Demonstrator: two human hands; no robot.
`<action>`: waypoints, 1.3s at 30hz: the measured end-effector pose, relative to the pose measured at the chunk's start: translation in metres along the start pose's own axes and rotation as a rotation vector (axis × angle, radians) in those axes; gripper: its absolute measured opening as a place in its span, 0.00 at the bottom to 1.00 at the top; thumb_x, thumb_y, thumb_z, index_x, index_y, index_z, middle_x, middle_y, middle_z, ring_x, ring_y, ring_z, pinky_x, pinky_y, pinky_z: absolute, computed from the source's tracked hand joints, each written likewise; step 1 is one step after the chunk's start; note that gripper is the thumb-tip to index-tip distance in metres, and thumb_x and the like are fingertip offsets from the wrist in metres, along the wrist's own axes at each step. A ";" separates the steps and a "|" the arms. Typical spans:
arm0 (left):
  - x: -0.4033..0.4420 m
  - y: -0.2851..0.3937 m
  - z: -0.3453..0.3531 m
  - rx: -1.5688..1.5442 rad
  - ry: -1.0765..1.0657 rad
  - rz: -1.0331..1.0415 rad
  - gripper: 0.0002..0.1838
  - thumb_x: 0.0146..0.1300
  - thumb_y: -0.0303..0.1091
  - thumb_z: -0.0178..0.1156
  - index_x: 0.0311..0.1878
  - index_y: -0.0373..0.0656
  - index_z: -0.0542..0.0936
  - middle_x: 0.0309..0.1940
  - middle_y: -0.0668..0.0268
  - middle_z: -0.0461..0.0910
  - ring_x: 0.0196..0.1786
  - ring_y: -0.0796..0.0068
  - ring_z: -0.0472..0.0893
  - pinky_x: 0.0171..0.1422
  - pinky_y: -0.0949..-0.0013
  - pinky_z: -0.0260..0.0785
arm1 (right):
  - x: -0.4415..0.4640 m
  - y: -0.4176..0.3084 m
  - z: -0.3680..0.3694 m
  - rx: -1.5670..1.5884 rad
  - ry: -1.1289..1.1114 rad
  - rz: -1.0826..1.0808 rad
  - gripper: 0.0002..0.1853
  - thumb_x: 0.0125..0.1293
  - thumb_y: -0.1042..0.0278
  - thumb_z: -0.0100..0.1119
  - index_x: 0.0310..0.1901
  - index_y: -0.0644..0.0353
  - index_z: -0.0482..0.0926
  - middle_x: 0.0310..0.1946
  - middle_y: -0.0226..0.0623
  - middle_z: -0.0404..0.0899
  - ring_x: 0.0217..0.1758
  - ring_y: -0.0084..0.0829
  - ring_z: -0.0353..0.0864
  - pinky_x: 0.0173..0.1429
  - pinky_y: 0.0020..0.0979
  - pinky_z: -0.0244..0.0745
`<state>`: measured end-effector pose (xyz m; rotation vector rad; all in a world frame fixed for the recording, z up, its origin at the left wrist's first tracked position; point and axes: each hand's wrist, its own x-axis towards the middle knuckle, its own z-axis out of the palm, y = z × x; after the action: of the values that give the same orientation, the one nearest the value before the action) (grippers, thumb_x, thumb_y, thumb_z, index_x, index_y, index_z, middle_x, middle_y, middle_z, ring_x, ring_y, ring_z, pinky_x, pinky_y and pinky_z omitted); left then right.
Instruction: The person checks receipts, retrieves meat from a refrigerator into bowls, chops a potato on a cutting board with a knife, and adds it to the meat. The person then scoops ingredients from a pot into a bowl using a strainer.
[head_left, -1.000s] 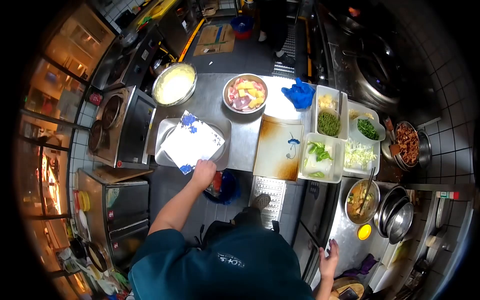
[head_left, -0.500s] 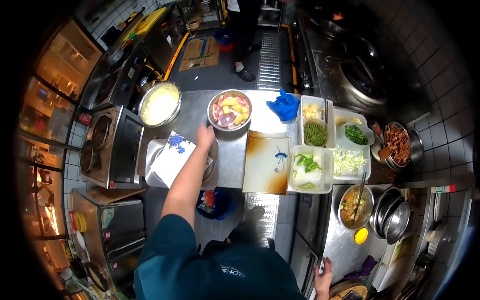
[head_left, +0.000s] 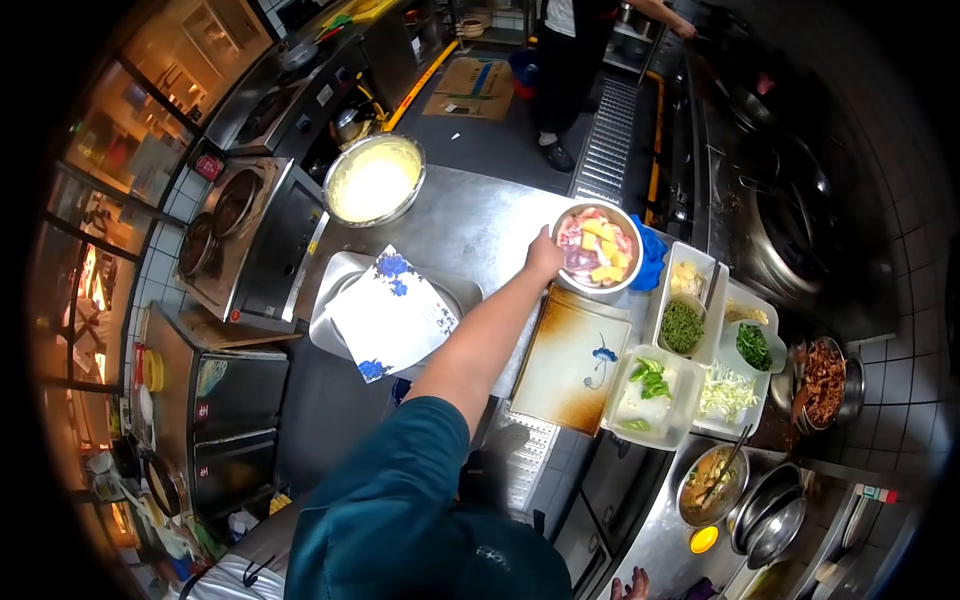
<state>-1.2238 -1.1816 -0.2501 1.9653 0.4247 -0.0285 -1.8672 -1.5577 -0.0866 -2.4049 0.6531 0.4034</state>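
My left hand (head_left: 543, 255) grips the left rim of a steel bowl (head_left: 563, 283) filled with pink meat and yellow chunks. Behind the bowl's right side lies a crumpled blue cloth or bag (head_left: 650, 258), partly hidden. A rectangular plate with brown-stained ends (head_left: 570, 355) rests just in front of the bowl. Further left, a square white plate with blue flowers (head_left: 395, 318) lies across a metal tray (head_left: 325, 320). At the bottom edge shows my right hand (head_left: 630, 586), cut off by the frame, with its fingers apart and nothing in them.
A large bowl of pale yellow mixture (head_left: 375, 180) stands at the counter's back left. Containers of chopped greens (head_left: 682, 327) and green peppers (head_left: 650, 385) stand on the right. Beyond is a wok range (head_left: 790, 210). Another person (head_left: 570, 80) stands behind the counter.
My left hand has moved from the flowered plate to the meat bowl and taken hold of it. The bowl has shifted right, beside the blue item. My right hand is lower in view.
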 end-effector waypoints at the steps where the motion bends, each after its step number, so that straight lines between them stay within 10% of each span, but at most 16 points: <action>1: 0.006 -0.011 0.006 -0.052 -0.031 -0.014 0.34 0.61 0.27 0.60 0.71 0.33 0.64 0.52 0.40 0.81 0.56 0.46 0.82 0.61 0.57 0.75 | 0.008 0.004 0.001 -0.009 0.012 -0.025 0.27 0.69 0.67 0.65 0.67 0.66 0.71 0.67 0.56 0.70 0.68 0.51 0.73 0.62 0.42 0.79; 4: 0.001 -0.028 -0.004 -0.016 -0.032 0.186 0.24 0.63 0.36 0.61 0.61 0.38 0.79 0.49 0.47 0.84 0.52 0.50 0.83 0.60 0.55 0.75 | 0.017 0.003 -0.001 -0.047 0.091 -0.099 0.27 0.70 0.64 0.63 0.68 0.64 0.71 0.66 0.58 0.71 0.62 0.52 0.78 0.60 0.40 0.78; 10: -0.046 -0.024 -0.062 0.384 0.249 0.630 0.36 0.73 0.43 0.57 0.75 0.31 0.59 0.77 0.44 0.56 0.78 0.47 0.59 0.82 0.52 0.47 | 0.011 -0.050 -0.010 -0.024 0.072 0.066 0.28 0.65 0.61 0.66 0.64 0.63 0.74 0.67 0.56 0.70 0.68 0.55 0.71 0.71 0.42 0.69; 18: -0.324 0.050 -0.017 0.025 -0.497 0.979 0.38 0.72 0.32 0.55 0.78 0.31 0.50 0.78 0.43 0.51 0.79 0.46 0.55 0.82 0.50 0.45 | -0.056 -0.014 0.046 0.143 0.216 0.194 0.28 0.66 0.60 0.64 0.67 0.59 0.72 0.70 0.55 0.67 0.69 0.53 0.71 0.72 0.42 0.70; 24: -0.472 0.013 0.024 0.205 -1.288 1.101 0.32 0.63 0.29 0.60 0.69 0.26 0.65 0.68 0.38 0.65 0.72 0.37 0.64 0.78 0.46 0.52 | -0.146 0.012 0.089 0.290 0.383 0.377 0.29 0.66 0.60 0.63 0.67 0.61 0.72 0.69 0.57 0.67 0.69 0.55 0.70 0.74 0.42 0.67; 39: -0.863 -0.063 0.017 0.586 -1.954 1.930 0.27 0.59 0.31 0.66 0.62 0.34 0.75 0.63 0.43 0.73 0.66 0.43 0.72 0.70 0.50 0.66 | -0.547 0.118 0.354 0.488 0.800 1.188 0.34 0.64 0.56 0.65 0.70 0.59 0.69 0.71 0.64 0.61 0.72 0.58 0.66 0.75 0.44 0.64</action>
<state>-2.0485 -1.4166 -0.1306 1.0966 -2.7407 -0.7365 -2.4311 -1.2238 -0.1821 -1.4031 2.2113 -0.2983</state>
